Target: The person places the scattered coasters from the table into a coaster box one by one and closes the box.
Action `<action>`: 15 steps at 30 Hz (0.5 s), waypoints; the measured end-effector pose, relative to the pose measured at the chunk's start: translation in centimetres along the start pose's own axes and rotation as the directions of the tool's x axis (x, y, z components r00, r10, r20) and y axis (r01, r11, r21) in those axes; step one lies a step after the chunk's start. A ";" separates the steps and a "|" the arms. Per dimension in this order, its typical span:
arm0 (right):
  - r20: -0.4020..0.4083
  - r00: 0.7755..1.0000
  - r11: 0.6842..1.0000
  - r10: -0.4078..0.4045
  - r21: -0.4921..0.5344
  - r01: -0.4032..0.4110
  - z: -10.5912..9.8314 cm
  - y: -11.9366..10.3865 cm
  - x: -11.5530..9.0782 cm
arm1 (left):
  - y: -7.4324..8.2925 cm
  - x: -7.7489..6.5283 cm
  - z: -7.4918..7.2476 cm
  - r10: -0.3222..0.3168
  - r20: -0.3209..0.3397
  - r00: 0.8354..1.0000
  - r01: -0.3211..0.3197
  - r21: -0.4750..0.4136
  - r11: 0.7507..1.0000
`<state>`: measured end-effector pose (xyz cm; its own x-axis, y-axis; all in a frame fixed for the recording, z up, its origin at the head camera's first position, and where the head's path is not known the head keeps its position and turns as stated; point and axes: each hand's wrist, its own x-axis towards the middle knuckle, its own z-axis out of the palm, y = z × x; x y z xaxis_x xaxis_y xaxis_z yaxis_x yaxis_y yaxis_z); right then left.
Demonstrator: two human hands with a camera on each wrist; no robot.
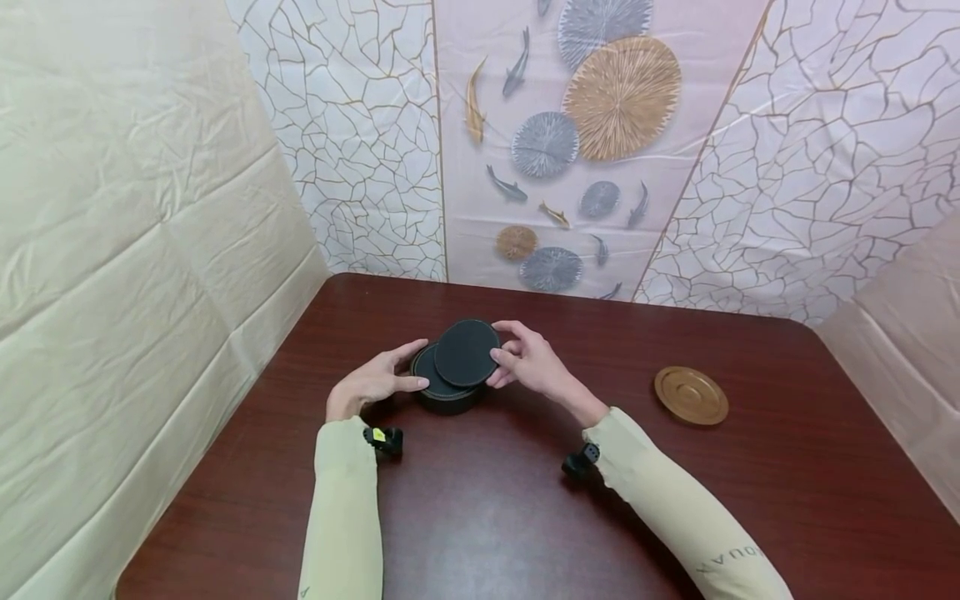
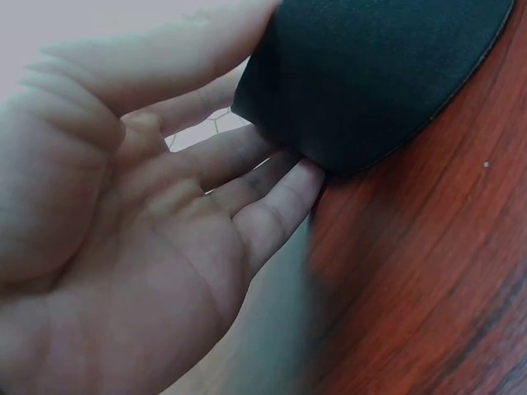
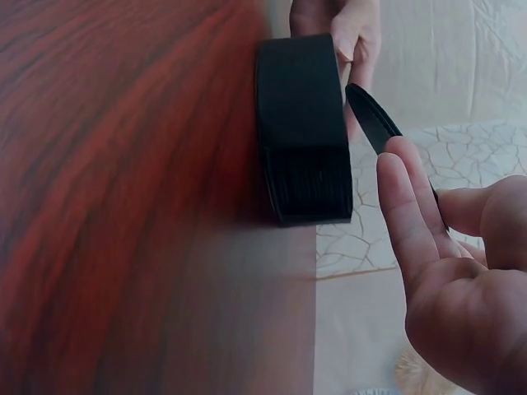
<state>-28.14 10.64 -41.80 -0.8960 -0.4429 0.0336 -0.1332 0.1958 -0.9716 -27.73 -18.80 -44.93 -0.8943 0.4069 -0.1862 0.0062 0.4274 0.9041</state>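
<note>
A round black coaster (image 1: 467, 353), leather-like with a stitched edge, is pinched between the thumb and fingers of my right hand (image 1: 534, 363). It is tilted above a round black coaster holder (image 1: 448, 407) that stands on the table, overlapping its right part in the head view. The right wrist view shows the holder (image 3: 300, 103) with a cut-out in its side wall and the coaster (image 3: 375, 125) apart from it. My left hand (image 1: 375, 380) grips the holder from the left, thumb near and fingers behind. In the left wrist view the fingertips touch the holder's wall (image 2: 370, 82).
A round brown dish-like disc (image 1: 691, 395) with ring grooves lies on the table to the right. The dark red wood-grain table (image 1: 480, 508) ends at a patterned cloth backdrop (image 1: 360, 150) behind and a cream cloth (image 1: 150, 250) at the left.
</note>
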 end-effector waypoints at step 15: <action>-0.018 0.999 0.990 0.039 -0.132 -0.041 2.3 0.8 1.3 | -0.2 0.3 0.1 0.019 0.002 1.000 -0.019 -0.042 0.999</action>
<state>-28.45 8.21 -43.03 -0.9079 -0.4191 -0.0006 -0.1506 0.3275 -0.9328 -27.99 -18.67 -45.19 -0.8930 0.4169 -0.1696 0.0047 0.3856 0.9227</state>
